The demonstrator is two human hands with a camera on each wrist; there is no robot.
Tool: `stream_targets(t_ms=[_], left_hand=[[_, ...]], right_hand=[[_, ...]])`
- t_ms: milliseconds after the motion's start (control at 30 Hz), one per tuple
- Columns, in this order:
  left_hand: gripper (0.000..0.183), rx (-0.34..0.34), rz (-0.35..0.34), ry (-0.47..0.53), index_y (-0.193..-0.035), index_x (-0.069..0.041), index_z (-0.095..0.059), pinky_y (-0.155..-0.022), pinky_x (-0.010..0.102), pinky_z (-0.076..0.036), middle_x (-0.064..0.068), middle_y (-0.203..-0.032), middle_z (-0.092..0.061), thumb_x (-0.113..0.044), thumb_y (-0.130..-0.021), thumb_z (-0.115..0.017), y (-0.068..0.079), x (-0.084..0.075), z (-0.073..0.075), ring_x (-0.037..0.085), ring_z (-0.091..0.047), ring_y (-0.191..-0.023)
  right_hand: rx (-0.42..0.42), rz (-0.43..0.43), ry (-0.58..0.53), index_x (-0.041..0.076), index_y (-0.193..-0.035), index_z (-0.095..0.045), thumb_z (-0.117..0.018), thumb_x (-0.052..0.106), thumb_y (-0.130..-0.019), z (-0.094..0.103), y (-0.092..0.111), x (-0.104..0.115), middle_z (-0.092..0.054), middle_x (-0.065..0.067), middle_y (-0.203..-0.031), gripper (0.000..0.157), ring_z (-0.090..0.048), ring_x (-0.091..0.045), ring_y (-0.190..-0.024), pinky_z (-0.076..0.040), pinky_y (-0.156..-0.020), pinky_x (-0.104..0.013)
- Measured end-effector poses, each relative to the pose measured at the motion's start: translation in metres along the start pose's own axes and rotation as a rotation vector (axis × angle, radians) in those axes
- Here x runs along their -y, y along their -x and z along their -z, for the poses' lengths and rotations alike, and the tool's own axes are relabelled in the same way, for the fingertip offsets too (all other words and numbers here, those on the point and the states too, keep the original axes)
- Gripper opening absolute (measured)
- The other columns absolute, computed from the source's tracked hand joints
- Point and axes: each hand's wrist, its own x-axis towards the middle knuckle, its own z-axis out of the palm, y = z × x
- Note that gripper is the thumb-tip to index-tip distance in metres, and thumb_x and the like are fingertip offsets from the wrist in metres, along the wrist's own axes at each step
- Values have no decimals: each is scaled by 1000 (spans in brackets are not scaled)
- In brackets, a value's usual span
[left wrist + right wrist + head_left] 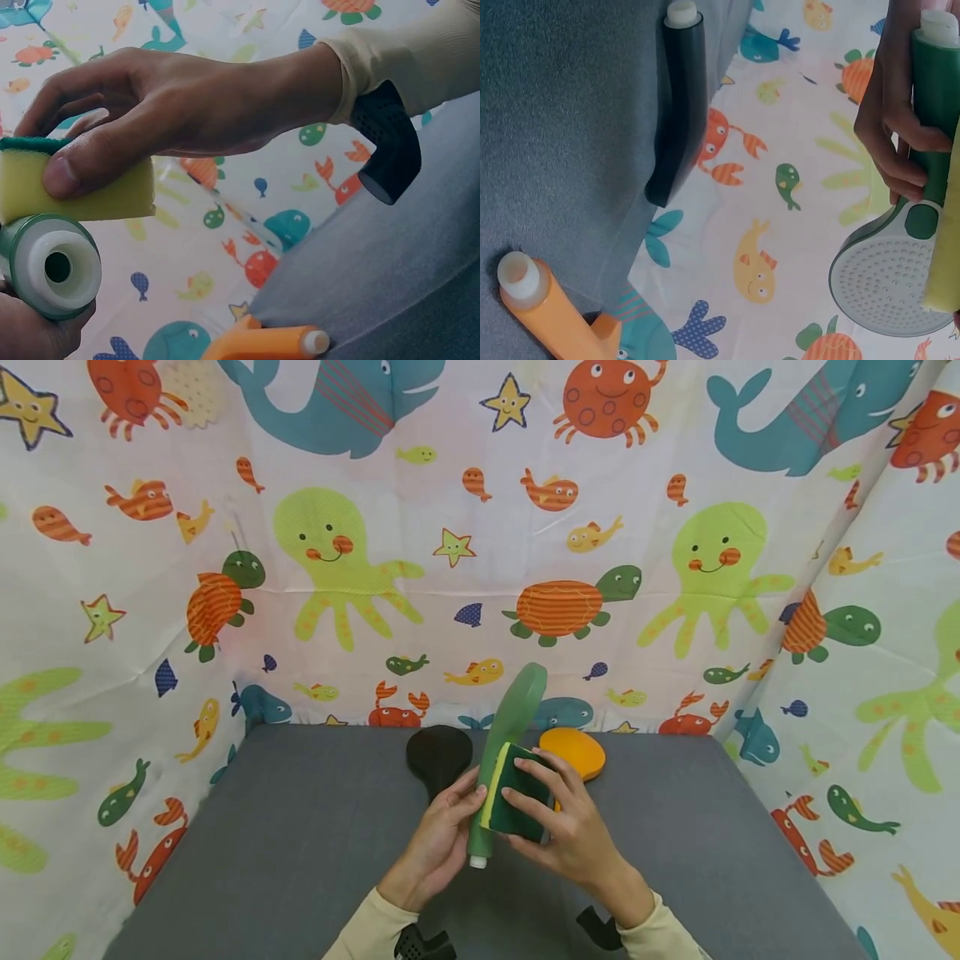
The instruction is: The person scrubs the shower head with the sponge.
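Gripped in my left hand [441, 837] is a green shower head [521, 702], tilted with its round head up and its white-tipped handle end down. My right hand [573, 827] holds a sponge [517, 797] with a dark green scouring side and a yellow side. The yellow side lies against the shower head's handle. In the left wrist view, the thumb presses on the sponge [112, 187] just above the hollow white handle end [58, 270]. The right wrist view shows the grey nozzle face [889, 285], partly covered by the sponge.
A black shower head [438, 753] lies on the grey table [300, 827] behind my left hand. An orange shower head [573, 752] lies behind the right hand. A sea-animal printed curtain [420, 527] hangs along the back and both sides.
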Motion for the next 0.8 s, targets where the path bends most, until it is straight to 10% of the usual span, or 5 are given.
stream_targets(t_ms=[800], left_hand=[[54,-35,-1,19,-153,-12,-33,-105,28,-46,10,-153,-39,-23,-103,-51,-5,-9,1,15,-49,-132]], right_hand=[[45,40,-55,21,-122,-68,-65,47,-90,-4,9,21,-56,-14,-136,41,-49,-38,-124,-46,-101,-51]])
